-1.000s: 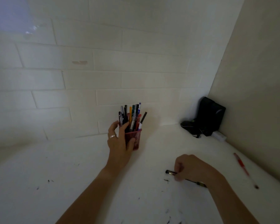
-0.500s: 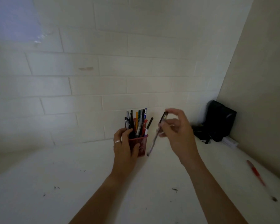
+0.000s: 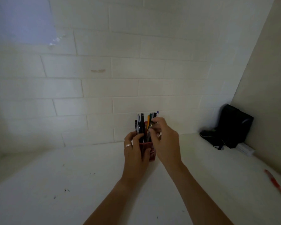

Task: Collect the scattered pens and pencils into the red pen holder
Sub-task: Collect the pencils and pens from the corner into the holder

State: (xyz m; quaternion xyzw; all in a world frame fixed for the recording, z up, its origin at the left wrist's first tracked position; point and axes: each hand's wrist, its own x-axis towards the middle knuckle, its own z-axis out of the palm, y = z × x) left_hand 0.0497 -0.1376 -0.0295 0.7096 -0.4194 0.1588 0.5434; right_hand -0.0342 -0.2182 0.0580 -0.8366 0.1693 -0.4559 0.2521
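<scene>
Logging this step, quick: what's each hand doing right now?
Left hand: grips the red pen holder.
Right hand: pinches a pen over the holder.

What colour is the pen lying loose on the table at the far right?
Red; the pen shows only in the head view, lying by the right wall.

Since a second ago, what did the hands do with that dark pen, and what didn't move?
The right hand picked the dark pen up off the table, carried it up and left, and now lowers it among the pens in the red pen holder, still pinching it. The left hand kept gripping the holder. The red pen still lies at the right.
</scene>
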